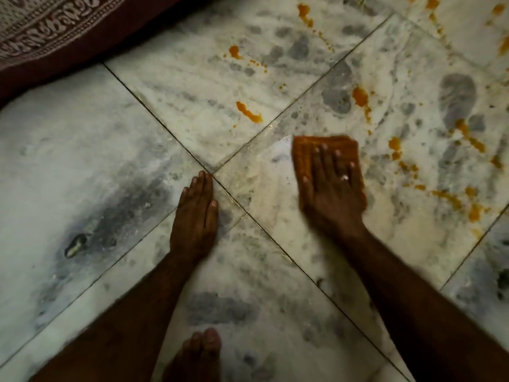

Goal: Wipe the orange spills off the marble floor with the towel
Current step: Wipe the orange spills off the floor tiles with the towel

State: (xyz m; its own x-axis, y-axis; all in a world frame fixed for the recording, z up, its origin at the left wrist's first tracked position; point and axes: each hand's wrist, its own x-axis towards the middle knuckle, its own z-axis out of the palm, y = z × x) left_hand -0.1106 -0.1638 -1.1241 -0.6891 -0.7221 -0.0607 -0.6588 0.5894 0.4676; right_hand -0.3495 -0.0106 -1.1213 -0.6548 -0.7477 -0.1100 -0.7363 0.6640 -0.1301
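Observation:
An orange towel (pixel 305 150) lies folded flat on the marble floor (pixel 82 150). My right hand (pixel 333 191) presses down on it with fingers spread, a ring on one finger. My left hand (pixel 195 213) rests flat on the floor beside a tile joint, fingers together, holding nothing. Orange spills dot the tiles beyond the towel: a streak (pixel 249 113) ahead of it, a blob (pixel 360 96) to the upper right, a smaller spot (pixel 234 51) farther off, and a trail of drops (pixel 451 198) along the right side.
A dark red patterned cloth (pixel 41 31) covers the upper left corner of the floor. My bare foot (pixel 201 354) stands at the bottom edge between my arms. Dark tile joints cross near my left hand.

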